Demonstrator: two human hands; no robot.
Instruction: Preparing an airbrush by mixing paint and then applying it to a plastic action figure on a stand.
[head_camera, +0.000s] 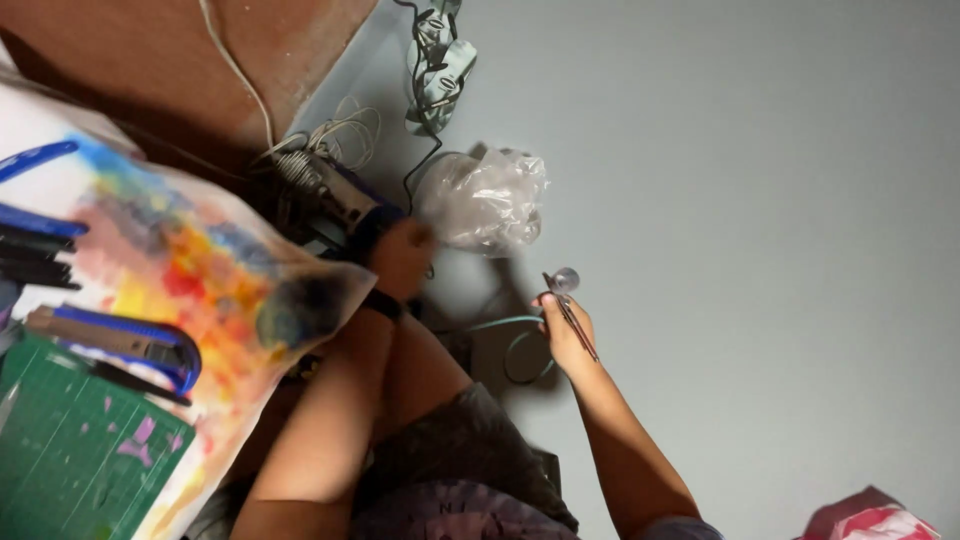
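Airbrush in one hand, the other down at the machine.
The right hand (566, 330) gripped the airbrush (570, 310), pointing away; the left hand (400, 255) closed on the compressor (325, 190).

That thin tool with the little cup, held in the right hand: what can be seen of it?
The airbrush is a slim, dark metallic rod with a small, round, clear-looking cup near its upper end. It lies slanted across the right hand, cup end up and away from the body, pinched by the fingers. A thin greenish hose loops on the grey floor just below the hand; where it joins the tool is hidden.
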